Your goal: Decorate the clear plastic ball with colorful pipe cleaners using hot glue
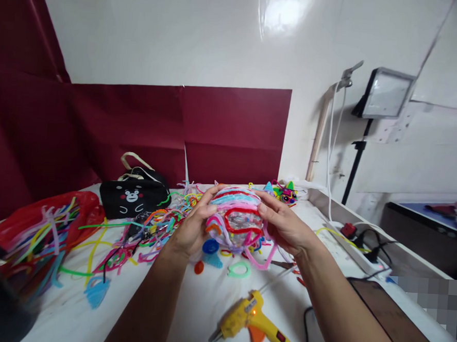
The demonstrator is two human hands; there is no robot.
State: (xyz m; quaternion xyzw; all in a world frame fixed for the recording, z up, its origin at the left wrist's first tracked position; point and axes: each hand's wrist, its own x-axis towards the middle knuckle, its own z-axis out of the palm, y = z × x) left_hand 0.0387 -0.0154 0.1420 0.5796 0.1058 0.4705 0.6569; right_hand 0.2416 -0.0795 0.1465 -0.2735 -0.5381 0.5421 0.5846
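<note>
Between both hands, raised over the white table, is a rounded craft piece point(236, 207) covered in pipe cleaners. Its upper part has red, white, pale blue and pink bands; a red loop frames a see-through patch on the front, and a pink loop hangs below. My left hand point(196, 223) is closed around its left side, thumb on the front. My right hand point(285, 223) grips the right side the same way. Below lie a blue round piece point(210, 246), an orange disc point(199, 267) and a green ring point(239, 269). Nearer stands a yellow glue gun point(256, 320), its small light lit.
Loose pipe cleaners point(163, 224) spread across the left, beside a red plastic bag point(82, 208) full of more. A black bag point(134, 199) stands behind. At right are a power strip point(363, 251), a dark phone-like slab point(393, 315) and a floodlight point(388, 93) on a stand.
</note>
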